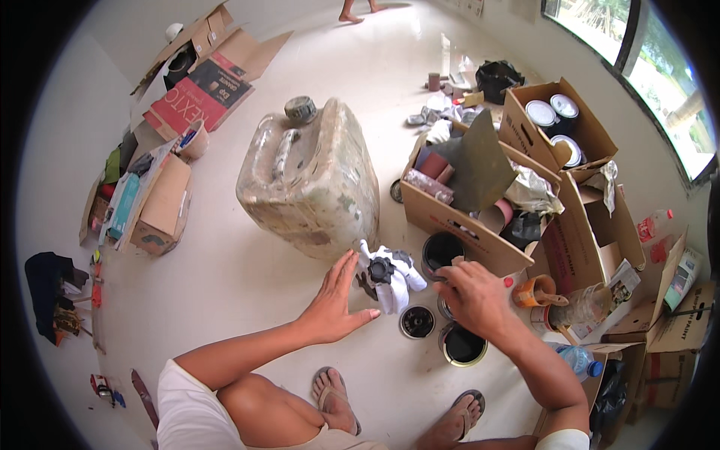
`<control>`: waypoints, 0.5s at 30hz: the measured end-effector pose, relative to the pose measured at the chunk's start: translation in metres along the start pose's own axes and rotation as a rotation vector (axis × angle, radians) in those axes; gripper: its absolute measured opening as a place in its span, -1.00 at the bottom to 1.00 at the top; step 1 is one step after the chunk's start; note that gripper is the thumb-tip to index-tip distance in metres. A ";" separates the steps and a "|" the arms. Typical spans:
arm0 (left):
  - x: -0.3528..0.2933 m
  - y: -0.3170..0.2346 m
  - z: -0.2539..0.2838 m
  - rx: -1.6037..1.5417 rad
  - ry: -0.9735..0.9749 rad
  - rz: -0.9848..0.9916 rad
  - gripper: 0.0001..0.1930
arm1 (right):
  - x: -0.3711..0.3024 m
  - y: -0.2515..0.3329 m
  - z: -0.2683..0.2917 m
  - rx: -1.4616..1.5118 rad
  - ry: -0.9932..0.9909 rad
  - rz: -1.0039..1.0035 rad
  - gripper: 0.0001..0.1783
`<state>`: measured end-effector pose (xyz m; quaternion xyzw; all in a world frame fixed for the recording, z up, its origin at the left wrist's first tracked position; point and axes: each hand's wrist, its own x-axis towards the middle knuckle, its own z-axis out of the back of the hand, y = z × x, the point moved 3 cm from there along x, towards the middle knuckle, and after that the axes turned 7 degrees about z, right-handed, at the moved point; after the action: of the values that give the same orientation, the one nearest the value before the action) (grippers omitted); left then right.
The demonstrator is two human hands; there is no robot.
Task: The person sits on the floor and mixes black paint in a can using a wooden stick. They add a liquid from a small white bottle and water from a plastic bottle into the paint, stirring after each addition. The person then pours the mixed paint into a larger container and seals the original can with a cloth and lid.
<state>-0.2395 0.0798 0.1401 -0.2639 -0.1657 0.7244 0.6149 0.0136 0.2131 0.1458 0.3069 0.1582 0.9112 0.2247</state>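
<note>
My left hand [337, 296] is open, its fingers spread beside a bunched white cloth [405, 281]. A black, knob-like piece [381, 270] sits at the cloth's near top; whether it belongs to a tool under the cloth I cannot tell. My right hand [474, 297] is closed, fingers curled together beside a round tin of black paint [442, 251]. Its fingertips pinch something small that I cannot make out. Below that hand stands another open tin of black paint [463, 343]. A black-smeared round lid [417, 322] lies between the cloth and this tin.
A large stained jerrycan [307, 172] stands beyond my left hand. Cardboard boxes hold sanding rolls [433, 166] and paint tins [540, 112] at right. An orange tub [534, 290] with a brush and a water bottle [577, 361] stand nearer. Another person's legs [351, 11] show at the far end.
</note>
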 end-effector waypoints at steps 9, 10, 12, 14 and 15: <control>0.087 0.006 -0.080 -0.338 -0.279 -0.221 -0.16 | 0.038 0.012 -0.042 -0.068 0.141 -0.088 -0.42; 0.087 0.005 -0.081 -0.326 -0.359 -0.261 -0.27 | 0.037 0.016 -0.043 -0.063 0.147 -0.083 -0.43; 0.091 0.001 -0.085 -0.340 -0.345 -0.344 -0.28 | 0.035 0.016 -0.044 -0.081 0.147 -0.070 -0.44; 0.094 0.000 -0.087 -0.350 -0.319 -0.415 -0.28 | 0.033 0.013 -0.051 -0.099 0.134 -0.049 -0.45; 0.094 0.001 -0.087 -0.352 -0.300 -0.446 -0.27 | 0.031 0.013 -0.052 -0.103 0.138 -0.042 -0.46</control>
<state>-0.1993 0.1646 0.0530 -0.2136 -0.4309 0.5630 0.6721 -0.0449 0.2095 0.1272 0.2282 0.1329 0.9321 0.2480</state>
